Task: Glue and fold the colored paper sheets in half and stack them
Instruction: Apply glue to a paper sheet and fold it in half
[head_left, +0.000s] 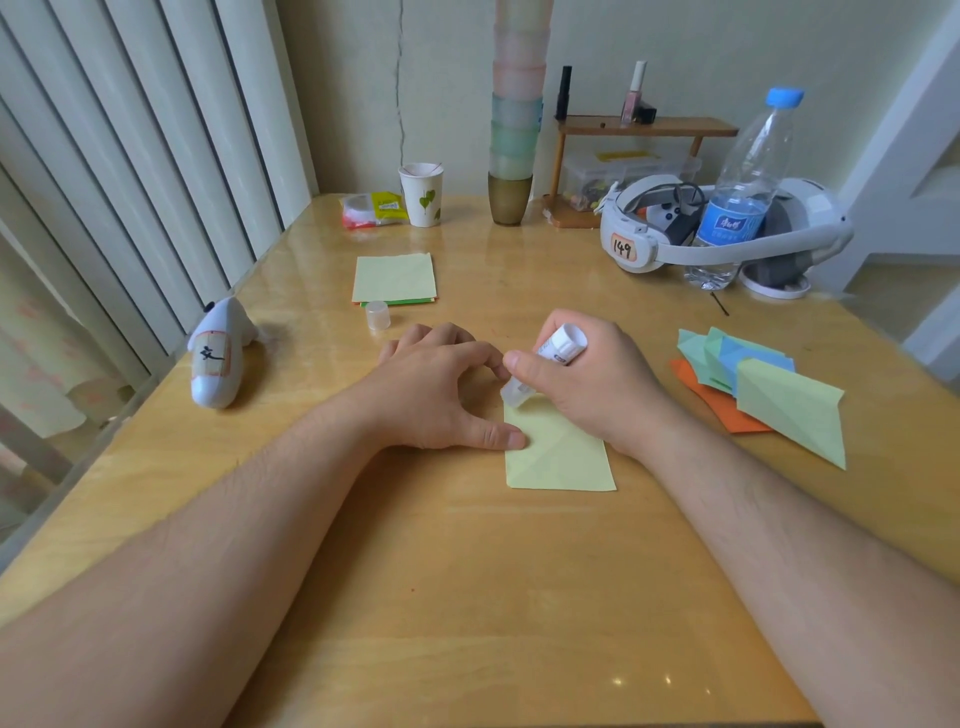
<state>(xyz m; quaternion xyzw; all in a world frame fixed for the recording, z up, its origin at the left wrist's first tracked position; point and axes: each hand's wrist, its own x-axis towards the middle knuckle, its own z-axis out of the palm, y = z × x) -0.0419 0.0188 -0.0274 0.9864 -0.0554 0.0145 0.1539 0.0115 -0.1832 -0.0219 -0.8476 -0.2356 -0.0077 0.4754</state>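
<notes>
Wooden table: I log one pale yellow sheet at centre, left hand pressing its left edge, fingers loosely spread. Right hand grips glue stick, tip on sheet's far end. Folded stack lies beyond; glue cap beside it.

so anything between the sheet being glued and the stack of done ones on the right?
Nothing visible. The yellow sheet lies under the right hand, which holds the glue stick; bare table runs from it to the folded stack. The left hand is on the other side.
</notes>
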